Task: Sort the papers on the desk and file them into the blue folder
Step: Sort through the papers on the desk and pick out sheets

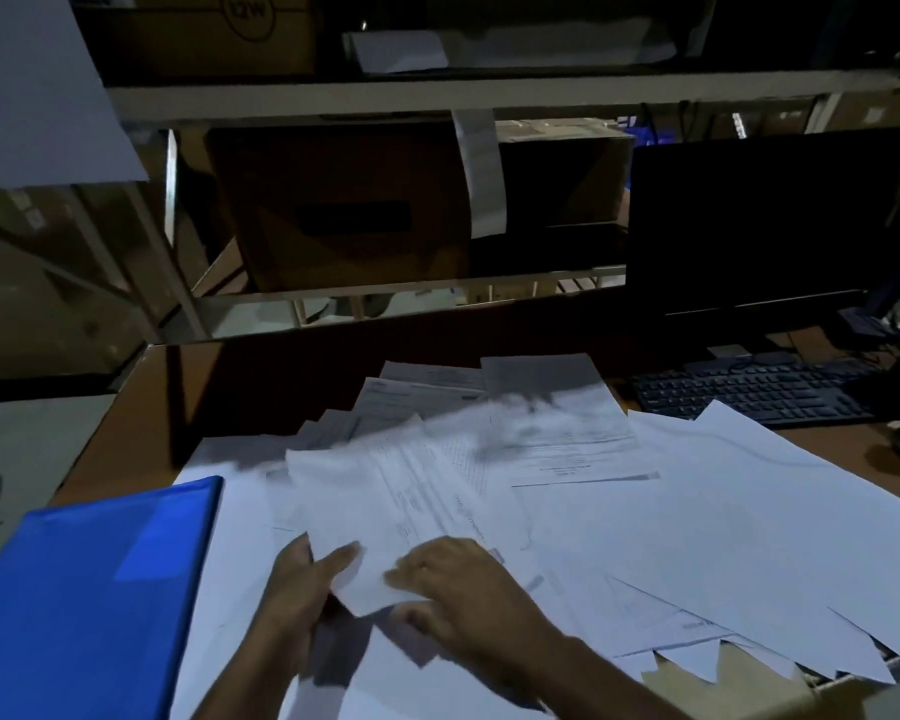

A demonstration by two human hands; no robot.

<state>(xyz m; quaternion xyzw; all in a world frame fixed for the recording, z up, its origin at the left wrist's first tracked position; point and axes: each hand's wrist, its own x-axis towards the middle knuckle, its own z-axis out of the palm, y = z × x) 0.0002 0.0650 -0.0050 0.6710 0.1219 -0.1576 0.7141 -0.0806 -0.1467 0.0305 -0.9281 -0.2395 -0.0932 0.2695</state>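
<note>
A closed blue folder (94,589) lies at the desk's front left. Several white papers (671,511) are spread loosely over the middle and right of the brown desk (141,407). My left hand (297,589) pinches the near corner of a printed sheet (385,491), thumb on top, and the sheet is lifted and blurred. My right hand (458,595) grips the same sheet's near edge from the right, fingers curled over it. Printed pages lie further back in the pile.
A black keyboard (749,392) and a dark monitor (759,220) stand at the back right. Behind the desk a metal shelf rack (385,96) holds cardboard boxes (344,210). A white sheet (32,85) hangs at the upper left.
</note>
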